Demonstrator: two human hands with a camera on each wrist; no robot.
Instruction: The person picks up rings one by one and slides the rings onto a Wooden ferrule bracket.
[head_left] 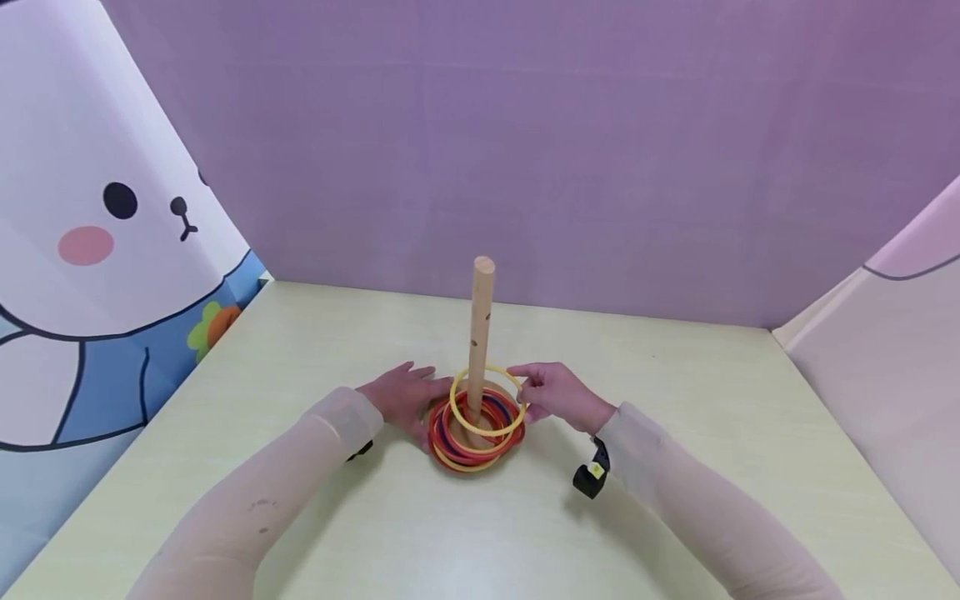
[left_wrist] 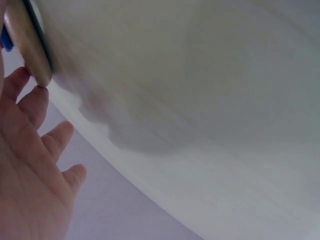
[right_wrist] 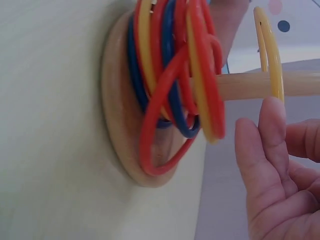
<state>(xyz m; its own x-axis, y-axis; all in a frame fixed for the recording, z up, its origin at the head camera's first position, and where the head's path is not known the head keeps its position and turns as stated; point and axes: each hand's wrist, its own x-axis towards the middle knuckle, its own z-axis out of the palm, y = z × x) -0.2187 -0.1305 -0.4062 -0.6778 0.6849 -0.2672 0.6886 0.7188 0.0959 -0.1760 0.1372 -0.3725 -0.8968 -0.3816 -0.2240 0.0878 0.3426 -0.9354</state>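
Observation:
A round wooden base [right_wrist: 114, 100] carries an upright wooden peg [head_left: 481, 333], with red, yellow and blue rings [head_left: 468, 458] stacked unevenly around its foot. My right hand [head_left: 558, 395] pinches a yellow ring [right_wrist: 273, 47] by its right side. That ring encircles the peg above the pile, tilted in the head view. On the other side, my left hand [head_left: 405, 402] rests against the base's left edge, its fingers spread. In the left wrist view two fingertips [left_wrist: 37, 97] touch the rim of the wood; the thumb is hidden there.
Everything stands on a pale table [head_left: 450, 533]. A purple backdrop [head_left: 525, 150] rises behind it, and a cloth with a cartoon animal [head_left: 90, 200] hangs at the left. A pale panel [head_left: 892, 383] borders the right side. Black wrist straps [head_left: 592, 471] sit at both cuffs.

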